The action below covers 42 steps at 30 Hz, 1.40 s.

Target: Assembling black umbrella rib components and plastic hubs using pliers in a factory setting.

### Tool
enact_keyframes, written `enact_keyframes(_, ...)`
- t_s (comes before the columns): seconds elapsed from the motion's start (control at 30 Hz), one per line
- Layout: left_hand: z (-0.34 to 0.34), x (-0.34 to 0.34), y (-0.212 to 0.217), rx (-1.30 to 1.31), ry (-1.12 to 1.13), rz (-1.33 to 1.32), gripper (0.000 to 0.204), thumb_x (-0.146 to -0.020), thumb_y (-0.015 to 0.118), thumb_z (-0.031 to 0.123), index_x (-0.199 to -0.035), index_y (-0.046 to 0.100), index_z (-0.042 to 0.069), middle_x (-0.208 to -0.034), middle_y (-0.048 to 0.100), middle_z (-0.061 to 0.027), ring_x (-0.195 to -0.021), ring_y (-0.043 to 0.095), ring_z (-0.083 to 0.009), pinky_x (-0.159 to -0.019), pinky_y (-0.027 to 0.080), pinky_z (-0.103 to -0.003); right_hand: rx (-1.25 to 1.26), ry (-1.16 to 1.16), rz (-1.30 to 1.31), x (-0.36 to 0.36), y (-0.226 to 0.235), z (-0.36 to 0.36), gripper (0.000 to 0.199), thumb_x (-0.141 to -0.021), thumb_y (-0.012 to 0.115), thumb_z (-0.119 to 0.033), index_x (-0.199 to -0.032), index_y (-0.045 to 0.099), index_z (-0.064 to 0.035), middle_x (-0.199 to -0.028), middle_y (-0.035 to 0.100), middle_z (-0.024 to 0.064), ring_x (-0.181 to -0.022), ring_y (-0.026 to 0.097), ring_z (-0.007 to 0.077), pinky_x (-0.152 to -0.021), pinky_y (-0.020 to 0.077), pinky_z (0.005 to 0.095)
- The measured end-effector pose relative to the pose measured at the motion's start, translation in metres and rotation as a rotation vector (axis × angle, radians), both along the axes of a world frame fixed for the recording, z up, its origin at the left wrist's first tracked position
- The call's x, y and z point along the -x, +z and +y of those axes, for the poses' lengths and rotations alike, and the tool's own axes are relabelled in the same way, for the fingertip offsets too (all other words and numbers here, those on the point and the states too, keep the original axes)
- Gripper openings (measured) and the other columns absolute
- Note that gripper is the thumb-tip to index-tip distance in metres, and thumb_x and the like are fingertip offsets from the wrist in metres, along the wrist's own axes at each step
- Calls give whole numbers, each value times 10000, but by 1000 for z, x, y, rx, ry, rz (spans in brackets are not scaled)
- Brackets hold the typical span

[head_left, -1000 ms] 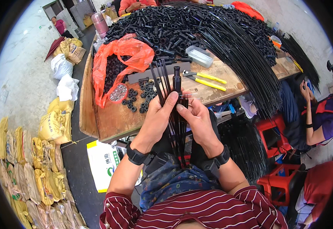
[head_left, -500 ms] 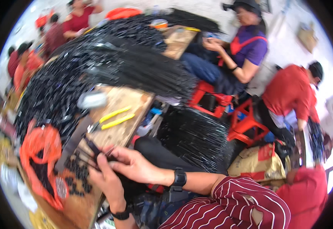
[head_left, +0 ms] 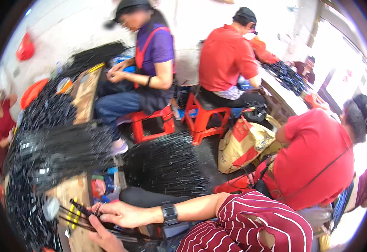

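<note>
Both my hands are low in the view, close together over thin black strips [head_left: 68, 218] that stick out to the left. One strip ends in a thicker black piece [head_left: 79, 207]. My left hand [head_left: 107, 239] is closed on the strips with its thumb upward; its lower part is cut off by the frame's edge. My right hand [head_left: 124, 215], with a black watch on its wrist, has its fingers pressed together against the same bunch. Just behind the strips, yellow-handled pliers [head_left: 74, 201] lie on the wooden board [head_left: 72, 188], beside a pale rounded object [head_left: 51, 208].
Black strips in a large heap [head_left: 44, 164] cover the table at left. Another black bundle [head_left: 164, 166] lies on the floor ahead. A person in purple [head_left: 158, 54] sits on a red stool [head_left: 153, 128]; red-shirted people [head_left: 225, 59] sit at right, near a yellow-and-red sack [head_left: 244, 145].
The view has swung to the right, so the table and heap now lie farther left and more of the room's right side shows. Both hands still hold the black strips.
</note>
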<state>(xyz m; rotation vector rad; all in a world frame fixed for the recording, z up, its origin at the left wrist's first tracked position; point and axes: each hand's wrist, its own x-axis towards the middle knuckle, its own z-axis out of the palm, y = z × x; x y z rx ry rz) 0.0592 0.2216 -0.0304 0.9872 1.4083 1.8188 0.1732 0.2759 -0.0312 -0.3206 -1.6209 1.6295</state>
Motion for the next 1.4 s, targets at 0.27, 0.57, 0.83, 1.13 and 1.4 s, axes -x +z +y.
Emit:
enact_keyframes(0.27, 38, -14, 7, 125, -148, 129, 481, -948, 572, 315, -1132, 568, -129, -1056, 634, -201, -897, 615, -230, -804, 499, -307, 18, -69, 55, -10, -31, 40, 228, -940, 483, -60, -1129, 538, 54, -1170, 514, 73, -1145, 432, 165, -1016, 313, 305)
enact_keyframes(0.57, 68, -44, 13, 66, -378, 170, 352, -979, 503, 220, -1132, 559, -93, -1065, 632, -161, -949, 602, -236, -861, 478, -334, 126, -200, 91, -46, -24, 42, 263, -961, 473, -108, -1151, 534, 62, -1116, 571, 79, -1070, 459, 128, -978, 369, 298)
enact_keyframes(0.83, 64, -41, 12, 80, -358, 81, 338, -973, 505, 191, -1129, 529, -107, -1075, 618, -184, -948, 603, -253, -853, 486, -333, 88, -105, 41, -38, -41, 58, 234, -960, 489, -94, -1102, 545, 82, -1187, 560, 87, -1195, 422, 133, -998, 356, 310)
enact_keyframes(1.13, 52, -44, 28, 105, -349, 121, 333, -975, 499, 186, -1129, 527, -109, -1073, 613, -173, -941, 599, -245, -856, 483, -337, 108, -110, 196, -31, -40, 45, 218, -962, 476, -73, -1114, 530, 73, -1243, 507, 79, -1217, 388, 131, -1041, 320, 308)
enact_keyframes(1.4, 48, -37, 29, 88, -336, 108, 350, -977, 505, 222, -1106, 570, -97, -1059, 624, -158, -915, 608, -230, -792, 507, -312, 74, -116, 152, -30, -25, 37, 236, -966, 482, -101, -1120, 516, 74, -1172, 537, 68, -1131, 419, 106, -1002, 339, 299)
